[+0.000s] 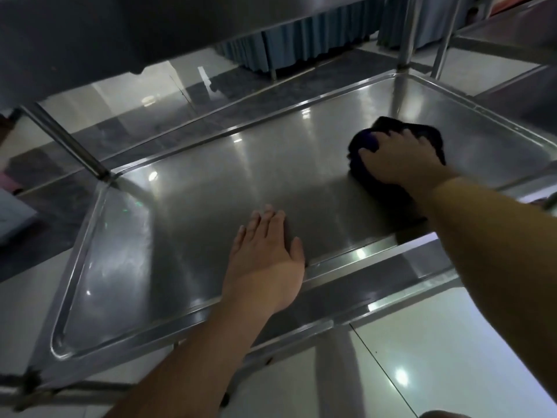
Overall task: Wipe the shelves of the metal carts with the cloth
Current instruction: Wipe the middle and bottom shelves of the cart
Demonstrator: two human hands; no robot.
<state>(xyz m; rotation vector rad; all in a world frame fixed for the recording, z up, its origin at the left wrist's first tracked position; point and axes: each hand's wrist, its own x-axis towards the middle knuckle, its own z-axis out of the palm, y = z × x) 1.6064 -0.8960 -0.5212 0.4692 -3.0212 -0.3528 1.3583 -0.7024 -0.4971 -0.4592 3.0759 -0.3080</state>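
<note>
**Lower shelf under the cloth, far right corner**

Glossy floor tiles (422,342) and blue drapery (316,34) at the far side surround a steel cart, seen from between its levels: an upper shelf (120,25) looms dark overhead, and a lower shelf (211,182) with a raised rim fills most of the view. A second cart (512,49) stands just beside it at the far right.

As to progress, the lower shelf shines evenly with ceiling-light reflections, and no streaks or dirt can be made out in this dim light, so how much of it is already wiped cannot be told. My judgement is that wiping of this shelf is under way, with the second cart's shelves probably left to do.

Both bare forearms reach in from the near side. The right hand (401,158) is stretched toward the far right part of the shelf, fingers curled over a bunched dark cloth (364,143) and pressing it onto the steel. The left hand (268,251) lies flat and released, fingers straight and together, palm down near the shelf's near rim, apparently bracing; it holds nothing.
</note>
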